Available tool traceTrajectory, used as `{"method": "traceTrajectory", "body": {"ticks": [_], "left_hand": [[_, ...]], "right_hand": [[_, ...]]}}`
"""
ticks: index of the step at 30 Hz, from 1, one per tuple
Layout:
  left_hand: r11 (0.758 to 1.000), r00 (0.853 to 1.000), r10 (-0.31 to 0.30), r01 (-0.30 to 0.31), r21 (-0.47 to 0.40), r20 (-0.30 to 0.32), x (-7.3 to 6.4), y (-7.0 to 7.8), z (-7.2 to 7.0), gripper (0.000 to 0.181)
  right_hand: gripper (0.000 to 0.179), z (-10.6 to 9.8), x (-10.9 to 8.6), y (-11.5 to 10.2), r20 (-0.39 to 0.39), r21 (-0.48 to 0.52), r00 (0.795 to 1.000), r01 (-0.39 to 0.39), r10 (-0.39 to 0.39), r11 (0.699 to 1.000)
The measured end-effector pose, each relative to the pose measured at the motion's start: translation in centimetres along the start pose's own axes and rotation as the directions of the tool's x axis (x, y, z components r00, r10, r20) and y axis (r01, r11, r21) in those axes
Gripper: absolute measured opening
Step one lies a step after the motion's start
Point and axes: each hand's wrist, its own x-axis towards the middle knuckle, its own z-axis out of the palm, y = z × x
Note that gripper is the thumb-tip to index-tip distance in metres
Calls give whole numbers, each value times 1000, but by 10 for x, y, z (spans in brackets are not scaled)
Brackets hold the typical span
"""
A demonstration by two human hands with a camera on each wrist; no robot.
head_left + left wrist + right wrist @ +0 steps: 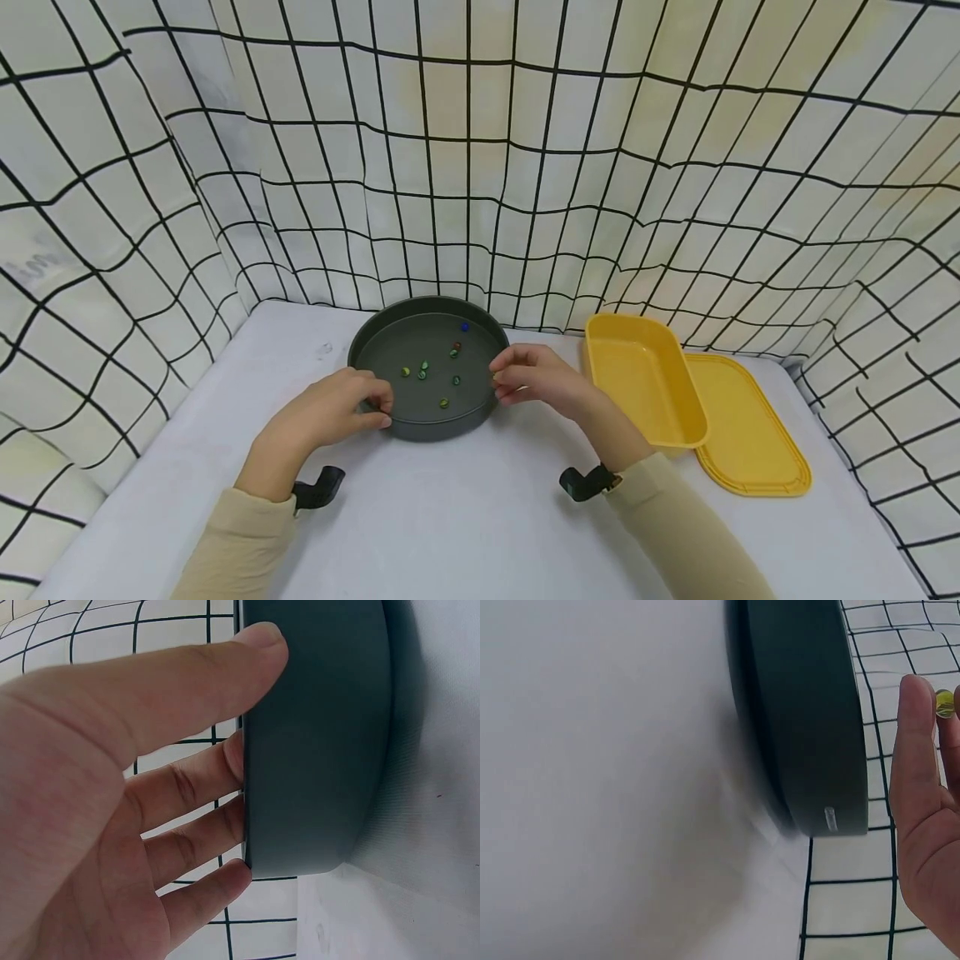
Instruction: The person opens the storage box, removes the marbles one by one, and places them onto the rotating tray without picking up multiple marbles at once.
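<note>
A round dark grey pan [435, 428] stands on the white table, with several glass marbles lying on its floor. My left hand [330, 408] holds the pan's near left rim. In the left wrist view the thumb [262, 637] lies on the outer wall and the other fingers reach over the rim. Beside the pan's right rim, my right hand [540, 379] pinches a yellow-green marble [945, 703] between thumb and fingertip. Inside the pan are a blue marble [465, 327], a reddish one [457, 345] and several green or yellowish ones, among them a marble [444, 403] near the front.
Right of the pan stands a yellow plastic tub [645, 383]. A flat yellow lid [750, 425] lies partly under its right side. Black netting [468, 167] over white cloth walls the table [465, 525] at the back and both sides.
</note>
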Motion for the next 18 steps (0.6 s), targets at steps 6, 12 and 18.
{"method": "traceTrajectory", "body": {"ticks": [6,12,18], "left_hand": [[1000,1000,5,-5,1,1,0,0,-1,20],[1000,1000,14,-14,-2,4,1,-1,-1,20],[999,999,47,-47,-4,-1,2,-3,1,21]], "right_hand": [[25,17,10,-1,34,11,999,-7,7,1000],[30,31,19,-3,79,57,997,-18,13,998],[33,43,27,-4,132,106,991,-15,1,994]]}}
